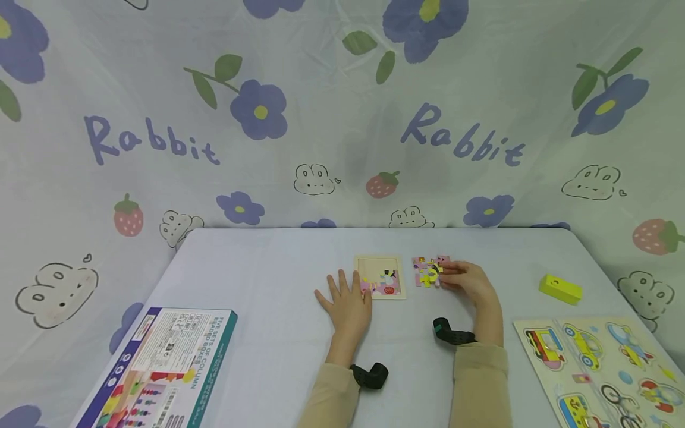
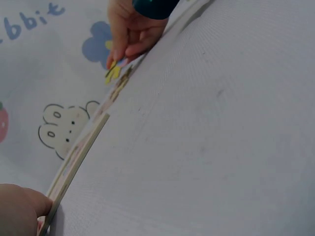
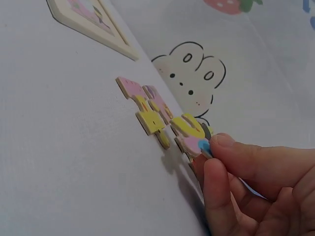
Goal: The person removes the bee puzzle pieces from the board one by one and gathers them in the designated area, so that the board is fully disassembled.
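My left hand (image 1: 349, 309) lies with fingers spread on the table and the left edge of a square wooden puzzle tray (image 1: 377, 264). Several pieces with a pink and white picture fill the tray's lower part. In the left wrist view, the thumb (image 2: 29, 205) touches the tray's side. To the right of the tray lies a group of loose pieces (image 3: 149, 121), pink and yellow. My right hand (image 1: 472, 284) pinches a puzzle piece (image 3: 193, 145) with pink and blue on it between thumb and forefinger, tilted at the right end of that group.
At the front left lies a printed box (image 1: 176, 356). A wooden board of vehicle pictures (image 1: 605, 368) is at the front right, with a yellow block (image 1: 560, 289) behind it. A patterned cloth (image 1: 332, 119) hangs behind the table.
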`<state>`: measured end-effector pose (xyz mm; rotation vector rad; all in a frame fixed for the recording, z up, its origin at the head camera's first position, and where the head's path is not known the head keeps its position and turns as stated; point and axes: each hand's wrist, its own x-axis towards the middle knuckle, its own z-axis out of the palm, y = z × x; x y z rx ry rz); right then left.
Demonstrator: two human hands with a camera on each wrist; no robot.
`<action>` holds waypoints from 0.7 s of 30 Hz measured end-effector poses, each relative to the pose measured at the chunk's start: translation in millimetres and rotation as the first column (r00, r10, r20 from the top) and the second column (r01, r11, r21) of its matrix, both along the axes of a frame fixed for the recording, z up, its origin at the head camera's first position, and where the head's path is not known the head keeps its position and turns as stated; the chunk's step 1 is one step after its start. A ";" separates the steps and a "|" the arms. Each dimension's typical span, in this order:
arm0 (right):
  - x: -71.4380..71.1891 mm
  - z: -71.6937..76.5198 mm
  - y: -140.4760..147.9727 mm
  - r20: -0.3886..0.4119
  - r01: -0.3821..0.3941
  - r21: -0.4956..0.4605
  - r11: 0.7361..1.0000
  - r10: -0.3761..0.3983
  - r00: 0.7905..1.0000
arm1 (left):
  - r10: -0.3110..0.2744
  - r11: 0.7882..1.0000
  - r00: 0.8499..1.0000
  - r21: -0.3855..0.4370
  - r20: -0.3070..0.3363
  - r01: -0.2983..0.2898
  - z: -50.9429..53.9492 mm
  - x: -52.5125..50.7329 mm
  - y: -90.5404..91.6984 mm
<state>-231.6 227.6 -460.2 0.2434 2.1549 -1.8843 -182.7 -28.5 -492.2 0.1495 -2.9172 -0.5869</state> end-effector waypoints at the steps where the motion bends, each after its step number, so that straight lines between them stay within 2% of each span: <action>1: 0.3 0.1 0.6 0.008 0.003 0.002 1.000 -0.003 1.000 | 0.000 1.000 1.000 0.001 0.003 0.000 0.2 0.1 0.0; 9: 1.1 1.5 0.1 0.045 0.052 0.062 0.997 -0.054 0.998 | 0.000 1.000 1.000 0.008 0.005 0.000 1.1 0.8 -0.4; 21: 3.2 7.0 -1.5 0.053 0.043 0.109 0.993 -0.049 0.997 | -0.005 1.000 1.000 0.010 -0.021 0.006 0.3 1.6 -0.8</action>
